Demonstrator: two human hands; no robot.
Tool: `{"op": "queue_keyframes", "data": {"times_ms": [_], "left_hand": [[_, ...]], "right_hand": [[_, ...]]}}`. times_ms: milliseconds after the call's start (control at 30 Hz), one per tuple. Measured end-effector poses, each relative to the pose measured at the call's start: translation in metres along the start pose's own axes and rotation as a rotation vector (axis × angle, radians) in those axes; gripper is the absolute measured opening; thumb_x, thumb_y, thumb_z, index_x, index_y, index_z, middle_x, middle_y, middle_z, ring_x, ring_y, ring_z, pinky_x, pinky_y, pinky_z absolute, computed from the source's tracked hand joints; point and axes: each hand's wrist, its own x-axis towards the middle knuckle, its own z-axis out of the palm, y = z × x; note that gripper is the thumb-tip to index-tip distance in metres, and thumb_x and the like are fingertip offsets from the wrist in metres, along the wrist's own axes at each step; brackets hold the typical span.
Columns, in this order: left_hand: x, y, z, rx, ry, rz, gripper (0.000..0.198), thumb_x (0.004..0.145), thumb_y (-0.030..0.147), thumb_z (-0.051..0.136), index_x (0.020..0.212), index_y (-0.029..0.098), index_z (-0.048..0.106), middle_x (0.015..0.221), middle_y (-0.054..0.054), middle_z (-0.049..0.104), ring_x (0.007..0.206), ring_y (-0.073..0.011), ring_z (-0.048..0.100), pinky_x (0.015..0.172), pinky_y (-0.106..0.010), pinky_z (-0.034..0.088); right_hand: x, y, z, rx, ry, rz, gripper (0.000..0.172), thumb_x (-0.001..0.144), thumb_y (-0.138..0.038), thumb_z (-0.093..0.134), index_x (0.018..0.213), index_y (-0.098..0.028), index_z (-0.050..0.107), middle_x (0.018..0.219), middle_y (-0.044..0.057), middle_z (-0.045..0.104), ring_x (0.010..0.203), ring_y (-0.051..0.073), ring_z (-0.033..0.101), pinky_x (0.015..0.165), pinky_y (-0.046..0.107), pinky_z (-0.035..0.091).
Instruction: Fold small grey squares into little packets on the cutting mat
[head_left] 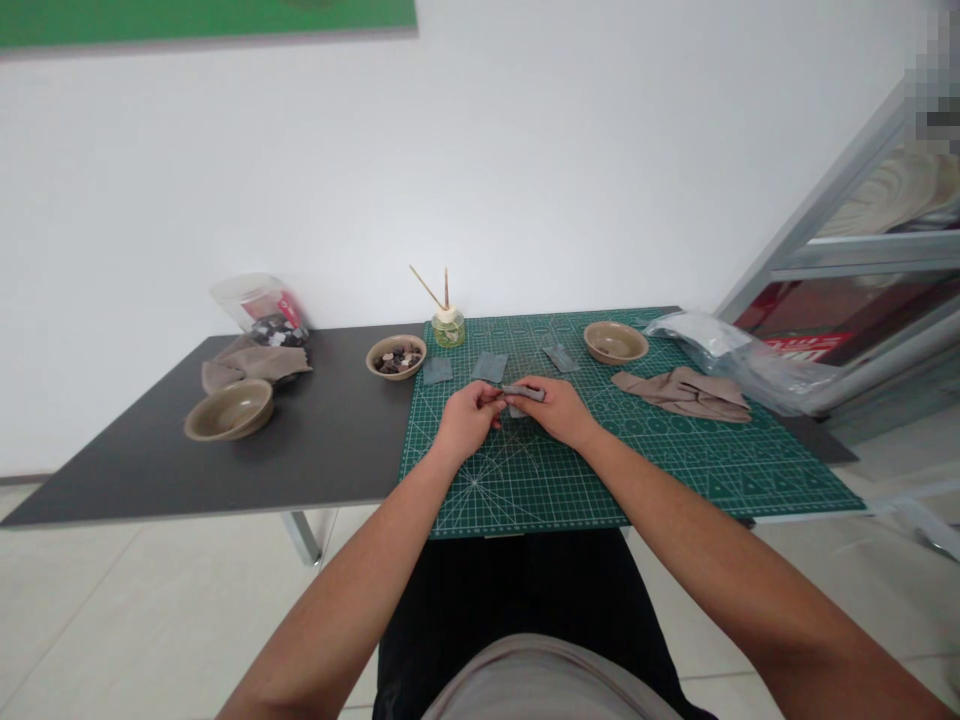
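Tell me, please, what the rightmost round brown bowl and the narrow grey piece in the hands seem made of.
Round brown bowl: smooth, perhaps glazed ceramic or plastic, given its sheen. Narrow grey piece: matte, perhaps fabric, showing no shine; too small to confirm.

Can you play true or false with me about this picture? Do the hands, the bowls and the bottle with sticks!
1. The left hand and right hand are over the green mat. True.
2. The bottle lies on its side. False: the bottle with sticks stands upright.
3. Three bowls are in the picture. True.
4. The bowl nearest the bottle has nothing in it. False: it holds dark and pale pieces.
5. The hands are holding a bowl. False: they hold a thin greyish piece.
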Motion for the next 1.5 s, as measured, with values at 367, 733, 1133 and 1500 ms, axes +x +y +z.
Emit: {"op": "queue_keyframes", "data": {"times_ms": [367, 733, 1133, 1500], "left_hand": [[-0.0019, 0.0044, -0.0006, 0.022, 0.028, -0.001, 0.003, 0.074, 0.015, 0.063, 0.075, 0.017, 0.062, 0.063, 0.003, 0.062, 0.050, -0.0111, 0.055, 0.052, -0.025, 0.046], [-0.0005, 0.0006, -0.0007, 0.025, 0.052, 0.037, 0.005, 0.073, 0.017, 0.063, 0.078, 0.016, 0.063, 0.063, 0.003, 0.060, 0.051, -0.0107, 0.055, 0.052, -0.024, 0.047], [0.0003, 0.0003, 0.0003, 0.009, 0.023, 0.009, 0.005, 0.074, 0.015, 0.063, 0.078, 0.017, 0.062, 0.062, 0.003, 0.061, 0.049, -0.0106, 0.055, 0.051, -0.024, 0.045], [0.0006, -0.0015, -0.0013, 0.028, 0.033, 0.044, 0.009, 0.074, 0.016, 0.063, 0.082, 0.017, 0.065, 0.065, 0.003, 0.063, 0.050, -0.0102, 0.056, 0.051, -0.024, 0.047]], "right_hand": [[-0.0011, 0.0016, 0.0001, -0.066, 0.093, 0.005, 0.016, 0.084, -0.037, 0.067, 0.084, -0.023, 0.075, 0.081, 0.002, 0.074, 0.076, 0.020, 0.066, 0.070, 0.031, 0.045], [-0.0003, 0.0008, 0.0017, -0.142, 0.132, -0.034, 0.015, 0.087, -0.031, 0.064, 0.090, -0.022, 0.075, 0.087, 0.003, 0.075, 0.083, 0.020, 0.067, 0.075, 0.030, 0.046], [-0.0005, 0.0015, 0.0011, -0.135, 0.083, -0.074, 0.014, 0.087, -0.034, 0.066, 0.087, -0.022, 0.074, 0.083, 0.002, 0.073, 0.079, 0.019, 0.066, 0.072, 0.028, 0.045], [0.0005, 0.0017, 0.0033, -0.142, 0.074, -0.093, 0.011, 0.088, -0.028, 0.065, 0.091, -0.021, 0.072, 0.087, 0.003, 0.073, 0.082, 0.019, 0.065, 0.075, 0.029, 0.045]]}}
